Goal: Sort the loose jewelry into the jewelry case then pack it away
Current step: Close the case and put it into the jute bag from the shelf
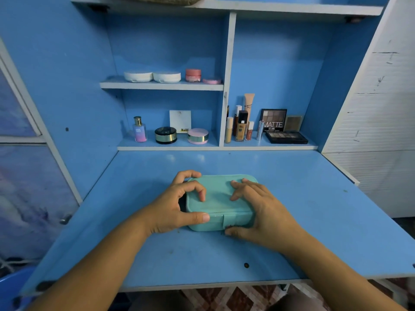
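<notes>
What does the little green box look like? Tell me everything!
The case is a mint-green rectangle with rounded corners and a soft, fabric-like skin. Its lid is shut. A tab hangs down the front to a small snap. It lies flat on the blue desk. The left hand grips its left end, thumb on the front edge; the right hand holds the right end, fingers on the lid, thumb by the snap.

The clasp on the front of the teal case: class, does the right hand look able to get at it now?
Probably yes. The right hand holds the closed case, its thumb right beside the clasp on the front wall, with nothing between them.
</notes>
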{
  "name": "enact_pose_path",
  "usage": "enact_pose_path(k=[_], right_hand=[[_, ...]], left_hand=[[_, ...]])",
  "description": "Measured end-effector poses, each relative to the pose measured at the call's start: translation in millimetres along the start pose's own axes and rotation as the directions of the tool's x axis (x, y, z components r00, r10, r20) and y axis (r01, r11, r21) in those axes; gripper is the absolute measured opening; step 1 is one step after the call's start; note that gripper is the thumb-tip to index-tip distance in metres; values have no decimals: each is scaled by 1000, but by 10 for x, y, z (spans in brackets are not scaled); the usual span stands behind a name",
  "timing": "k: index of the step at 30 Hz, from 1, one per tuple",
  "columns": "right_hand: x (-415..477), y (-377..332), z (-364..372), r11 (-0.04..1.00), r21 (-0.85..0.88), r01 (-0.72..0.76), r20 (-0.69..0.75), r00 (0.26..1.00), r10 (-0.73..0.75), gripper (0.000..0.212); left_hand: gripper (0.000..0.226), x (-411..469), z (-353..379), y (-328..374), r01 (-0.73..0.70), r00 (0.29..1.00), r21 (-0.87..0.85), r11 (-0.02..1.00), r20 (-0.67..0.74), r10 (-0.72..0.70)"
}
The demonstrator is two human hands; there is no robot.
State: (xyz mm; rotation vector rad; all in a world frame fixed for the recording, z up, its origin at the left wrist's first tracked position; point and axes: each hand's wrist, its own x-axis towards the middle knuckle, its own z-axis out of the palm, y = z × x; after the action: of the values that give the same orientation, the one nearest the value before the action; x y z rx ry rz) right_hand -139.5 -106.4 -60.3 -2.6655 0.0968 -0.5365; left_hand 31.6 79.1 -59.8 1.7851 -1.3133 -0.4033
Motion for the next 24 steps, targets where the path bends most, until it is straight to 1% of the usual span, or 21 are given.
enact_pose_path(k=[3, 7, 11, 14, 16, 17, 18, 20, 22, 24], right_hand=[[20, -3, -50, 999, 36, -9, 70, 998, 6, 68], [-24, 7, 33, 1000, -8, -9, -12, 1000, 9, 66], [-45, 17, 86, 1000, -10, -4, -67, 998, 3, 66], [-57, 35, 81, 1000, -7, 14, -71, 997, -15, 66], [-57, 37, 45, 1000, 2, 26, -43, 999, -26, 67], [-55, 38, 25, 1000, -2, 29, -24, 999, -29, 69], [-64, 41, 15, 1000, -22, 21, -5, 1000, -21, 72], [-61, 30, 0, 994, -110, -15, 25, 1000, 18, 76], [-47, -13, -31, 978, -201, -47, 67, 996, 62, 78], [31, -83, -133, 965, -255, -59, 95, 992, 86, 87]], left_hand=[[36, -29, 51, -33, -10, 997, -56, 998, -76, 6], [36, -34, 86, -45, -5, 996, -123, 992, -84, -6], [36, -13, 65, -37, -9, 998, -96, 995, -71, 2], [37, -32, 81, -35, 3, 998, -85, 996, -64, -9], [45, -51, 82, -31, 33, 998, -37, 999, -55, -35], [54, -63, 72, -18, 50, 998, 3, 999, -44, -50], [62, -75, 72, -13, 61, 998, 40, 997, -31, -60], [70, -87, 56, 8, 74, 997, 118, 990, -11, -74], [71, -98, 4, 63, 107, 993, 242, 964, 28, -117], [76, -84, -149, 162, 113, 982, 406, 907, 93, -164]])
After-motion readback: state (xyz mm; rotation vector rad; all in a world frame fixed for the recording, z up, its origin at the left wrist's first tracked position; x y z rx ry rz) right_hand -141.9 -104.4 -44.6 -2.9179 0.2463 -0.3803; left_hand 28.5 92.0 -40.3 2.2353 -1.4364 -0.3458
